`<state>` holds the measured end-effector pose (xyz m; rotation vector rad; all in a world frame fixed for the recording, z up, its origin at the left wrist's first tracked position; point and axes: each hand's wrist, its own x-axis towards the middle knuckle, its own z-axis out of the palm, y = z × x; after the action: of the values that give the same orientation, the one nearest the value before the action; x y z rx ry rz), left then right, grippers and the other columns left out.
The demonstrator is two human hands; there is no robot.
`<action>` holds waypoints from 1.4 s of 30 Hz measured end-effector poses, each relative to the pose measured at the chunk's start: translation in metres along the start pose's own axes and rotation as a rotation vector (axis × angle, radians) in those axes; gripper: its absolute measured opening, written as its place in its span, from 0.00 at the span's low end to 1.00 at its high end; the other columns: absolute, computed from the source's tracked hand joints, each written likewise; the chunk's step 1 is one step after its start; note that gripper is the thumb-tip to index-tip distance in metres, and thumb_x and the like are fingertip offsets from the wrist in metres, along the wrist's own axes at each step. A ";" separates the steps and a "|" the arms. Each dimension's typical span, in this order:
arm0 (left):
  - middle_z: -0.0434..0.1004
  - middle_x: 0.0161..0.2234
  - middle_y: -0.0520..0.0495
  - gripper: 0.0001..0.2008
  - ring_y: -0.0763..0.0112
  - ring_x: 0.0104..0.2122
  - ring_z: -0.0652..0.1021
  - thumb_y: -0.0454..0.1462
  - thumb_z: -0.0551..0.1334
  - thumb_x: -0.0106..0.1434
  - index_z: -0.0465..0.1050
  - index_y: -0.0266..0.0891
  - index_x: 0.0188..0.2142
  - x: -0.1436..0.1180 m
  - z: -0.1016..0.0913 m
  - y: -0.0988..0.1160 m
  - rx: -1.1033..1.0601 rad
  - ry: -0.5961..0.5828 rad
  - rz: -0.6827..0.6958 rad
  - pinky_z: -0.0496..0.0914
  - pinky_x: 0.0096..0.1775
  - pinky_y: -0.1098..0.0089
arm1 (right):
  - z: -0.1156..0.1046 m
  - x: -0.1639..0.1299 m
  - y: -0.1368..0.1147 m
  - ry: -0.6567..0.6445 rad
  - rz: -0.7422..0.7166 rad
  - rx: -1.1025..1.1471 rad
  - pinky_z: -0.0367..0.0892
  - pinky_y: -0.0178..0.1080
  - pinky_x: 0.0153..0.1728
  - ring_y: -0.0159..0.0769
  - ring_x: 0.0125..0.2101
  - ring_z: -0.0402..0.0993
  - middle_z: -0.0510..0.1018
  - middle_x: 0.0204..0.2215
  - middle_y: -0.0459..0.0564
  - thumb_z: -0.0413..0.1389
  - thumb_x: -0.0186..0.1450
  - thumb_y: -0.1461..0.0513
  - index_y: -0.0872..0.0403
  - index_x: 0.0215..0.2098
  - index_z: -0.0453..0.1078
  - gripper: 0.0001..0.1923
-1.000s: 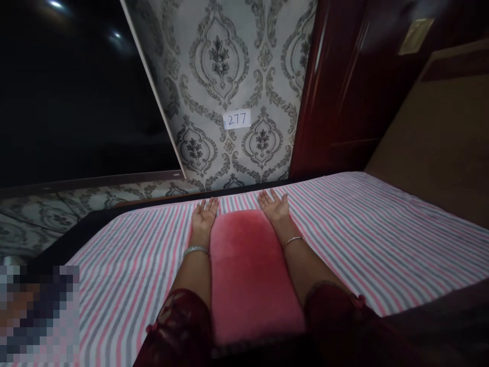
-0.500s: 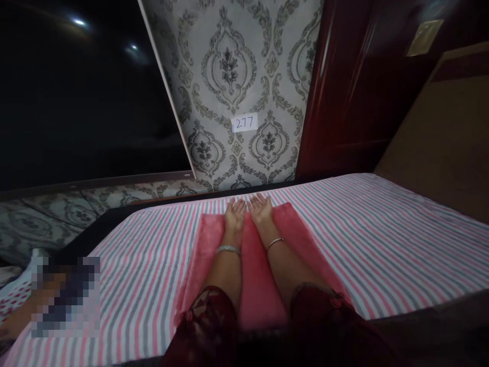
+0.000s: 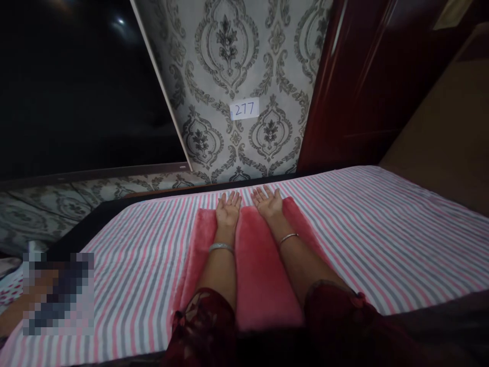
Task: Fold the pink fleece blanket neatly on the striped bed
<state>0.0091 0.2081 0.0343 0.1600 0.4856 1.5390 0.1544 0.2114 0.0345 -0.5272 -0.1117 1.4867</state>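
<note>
A red plush cloth [image 3: 260, 265] lies flat, spread beneath my forearms on a striped sheet. My left hand [image 3: 228, 208] is palm up with its fingers stretched out, over the cloth's far edge. A bangle circles that wrist. To its right, my right hand [image 3: 267, 202] also faces palm up, fingers spread, at the same far edge. A thin bangle is on this wrist too. Nothing is in either hand. Whether the backs of the hands touch the cloth, I cannot tell.
The pink, grey and white striped sheet [image 3: 382, 224] covers the table. Behind stand a patterned wall with a paper marked 277 [image 3: 244, 108], a dark television [image 3: 87, 92] and a red-brown door [image 3: 362, 92]. Another person's arm [image 3: 15, 311] reaches in at left, partly pixelated.
My hands have moved apart, the left one to the left and the right one to the right. The view has tilted slightly downward. The cloth stays flat.
</note>
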 end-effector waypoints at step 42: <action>0.73 0.56 0.26 0.12 0.48 0.59 0.73 0.38 0.51 0.70 0.70 0.35 0.44 0.012 -0.012 0.053 0.187 -0.034 -0.059 0.77 0.51 0.56 | -0.028 0.004 -0.027 -0.153 -0.005 0.108 0.76 0.41 0.35 0.39 0.42 0.75 0.76 0.45 0.58 0.39 0.73 0.44 0.53 0.51 0.69 0.28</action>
<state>-0.0444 0.2201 0.0422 0.3136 0.6022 1.4305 0.1903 0.2081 0.0190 -0.3255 -0.1517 1.5181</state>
